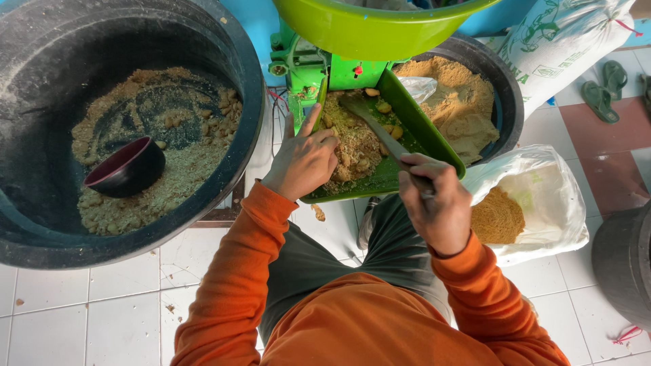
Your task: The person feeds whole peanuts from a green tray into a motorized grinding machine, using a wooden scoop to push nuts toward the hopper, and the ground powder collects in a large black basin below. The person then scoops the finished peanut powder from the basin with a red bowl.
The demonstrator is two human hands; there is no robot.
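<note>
Currently the crumbly tan meal (356, 146) lies in the green chute tray (413, 122) below the green machine (308, 68). Right hand (434, 203): fingers closed around a flat stick (380, 129) raking the meal. Left hand (304, 161): fingers loosely spread on the tray's edge. Risk: a hard stroke could push meal over the lip onto the tiled floor (102, 305), or bring fingers near the outlet.

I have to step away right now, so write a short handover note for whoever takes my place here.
Left hand: open, resting on the crumbly meal at the green tray's left edge.
Right hand: gripping a scraper, blade in the meal.
Done: much meal sits in the black tub with a dark bowl.
Left: the tray is loaded with meal and lumps.
</note>
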